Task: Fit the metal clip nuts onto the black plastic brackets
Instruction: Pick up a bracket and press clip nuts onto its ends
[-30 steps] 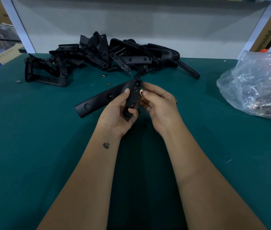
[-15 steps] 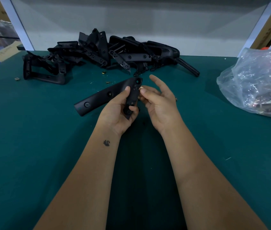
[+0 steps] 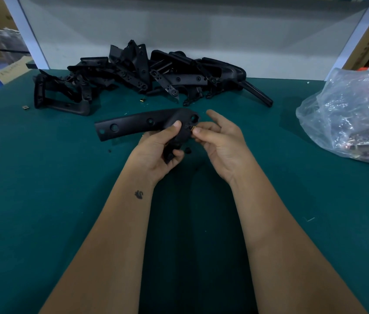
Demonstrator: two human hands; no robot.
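My left hand (image 3: pixel 156 152) grips a black plastic bracket (image 3: pixel 138 124) at its bend, thumb on top; the long arm with round holes points left above the green table. My right hand (image 3: pixel 218 139) pinches a small brass-coloured clip nut (image 3: pixel 194 128) between thumb and forefinger, held against the bracket's right edge. The other fingers of that hand are spread out.
A pile of black brackets (image 3: pixel 138 75) lies at the back of the green table (image 3: pixel 43 200). A clear plastic bag of metal clip nuts (image 3: pixel 351 116) sits at the right. Loose nuts (image 3: pixel 142 100) and a small square piece (image 3: pixel 25 107) lie near the pile.
The bracket's long arm has swung up to lie more level. My right hand has pressed the clip nut against the bracket's edge, with the forefinger now curled onto it.
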